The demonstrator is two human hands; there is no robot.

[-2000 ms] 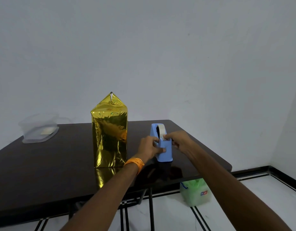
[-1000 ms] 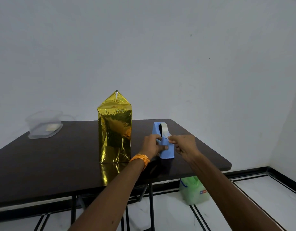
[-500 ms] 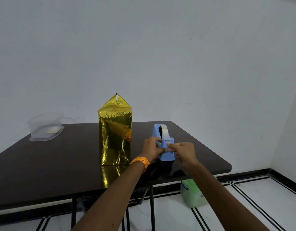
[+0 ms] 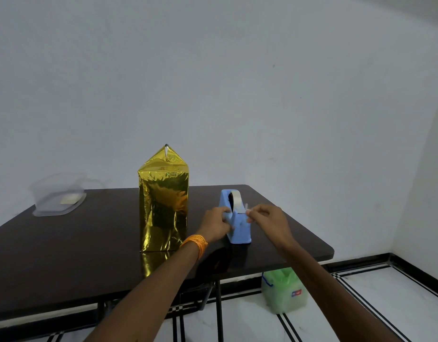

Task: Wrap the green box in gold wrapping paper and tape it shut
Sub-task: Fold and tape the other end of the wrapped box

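The box, fully covered in shiny gold wrapping paper, stands upright on the dark table, its top folded to a peak. Right of it stands a light blue tape dispenser with a roll of clear tape. My left hand, an orange band on its wrist, grips the dispenser's left side. My right hand pinches a short strip of clear tape at the dispenser's cutter end. No green of the box shows.
A clear plastic container sits at the table's far left. A green plastic bag stands on the white tiled floor under the table's right edge. A plain wall lies behind.
My right hand has drawn the tape end a little out and to the right of the dispenser. My left hand stays on the dispenser. The gold box has not moved.
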